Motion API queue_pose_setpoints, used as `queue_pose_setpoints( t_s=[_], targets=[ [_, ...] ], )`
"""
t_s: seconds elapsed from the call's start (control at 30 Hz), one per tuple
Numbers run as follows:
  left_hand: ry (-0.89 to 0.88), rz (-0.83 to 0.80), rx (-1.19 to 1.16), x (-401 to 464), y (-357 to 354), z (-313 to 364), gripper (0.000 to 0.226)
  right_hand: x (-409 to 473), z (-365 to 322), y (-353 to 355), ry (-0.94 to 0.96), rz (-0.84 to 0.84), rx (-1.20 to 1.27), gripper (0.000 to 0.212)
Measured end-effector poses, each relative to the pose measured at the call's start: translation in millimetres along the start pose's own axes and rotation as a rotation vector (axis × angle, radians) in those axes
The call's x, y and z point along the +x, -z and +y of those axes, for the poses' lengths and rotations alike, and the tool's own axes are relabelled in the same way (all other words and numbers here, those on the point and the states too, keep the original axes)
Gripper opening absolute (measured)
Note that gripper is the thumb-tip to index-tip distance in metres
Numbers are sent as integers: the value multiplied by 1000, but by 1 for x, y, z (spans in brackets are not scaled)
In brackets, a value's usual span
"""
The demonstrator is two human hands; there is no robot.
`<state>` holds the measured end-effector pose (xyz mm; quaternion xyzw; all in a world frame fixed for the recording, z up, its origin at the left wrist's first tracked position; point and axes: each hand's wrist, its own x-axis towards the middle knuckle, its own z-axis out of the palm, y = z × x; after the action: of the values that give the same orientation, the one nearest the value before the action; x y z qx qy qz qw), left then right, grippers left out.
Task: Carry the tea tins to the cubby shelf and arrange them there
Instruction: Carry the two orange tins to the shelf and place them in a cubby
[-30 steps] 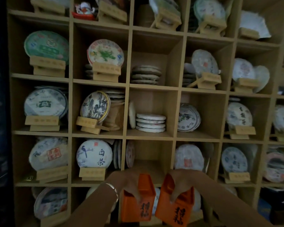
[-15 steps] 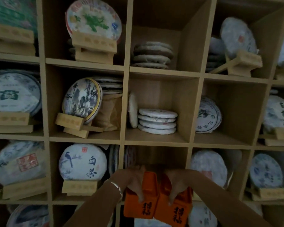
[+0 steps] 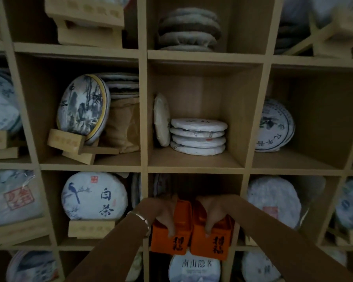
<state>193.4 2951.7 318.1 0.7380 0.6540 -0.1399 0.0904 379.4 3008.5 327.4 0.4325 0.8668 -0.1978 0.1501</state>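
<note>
Left hand (image 3: 165, 213) clenches one orange tin (image 3: 170, 231), right hand (image 3: 211, 215) the other tin (image 3: 212, 241) — each grip from above, side by side, held before the cubby shelf (image 3: 195, 169)'s lower middle compartment — likely for placing together.

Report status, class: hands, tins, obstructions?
Left hand grips left tin. Right hand grips right tin. Tins side by side at cubby mouth; nothing blocking.

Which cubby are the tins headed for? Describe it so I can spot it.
On the cubby shelf, find the flat stack of four white tea cakes. The cubby directly beneath it, where both hands hold the orange tins, is mostly bare, unlike its neighbours fronted by displayed cakes.
</note>
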Motion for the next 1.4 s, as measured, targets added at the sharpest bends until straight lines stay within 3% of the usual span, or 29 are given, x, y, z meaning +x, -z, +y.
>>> queue_pose_setpoints(
  t_s=[0.17, 0.37, 0.73, 0.93, 1.07, 1.2, 1.4],
  targets=[
    [40, 22, 35, 10, 0, -3, 125, 9, -3, 5, -43, 16, -35, 103],
    [5, 15, -56, 20, -4, -5, 90, 11, 1, 8, -44, 21, -25, 108],
    [50, 86, -16, 22, -9, -4, 110, 16, 12, 9, 4, 41, -9, 109],
    [-68, 178, -142, 12, -8, -3, 117, 11, 19, 5, -22, 91, -163, 126],
    [-130, 217, -249, 4, -5, -4, 102, -3, 21, 5, 12, 115, -171, 114],
    [-149, 196, -172, -1, -7, -3, 103, -11, 20, 7, 55, 134, -92, 91],
    [-136, 172, -173, -2, -7, -4, 98, -10, 20, 6, 62, 145, -50, 83]
  ],
)
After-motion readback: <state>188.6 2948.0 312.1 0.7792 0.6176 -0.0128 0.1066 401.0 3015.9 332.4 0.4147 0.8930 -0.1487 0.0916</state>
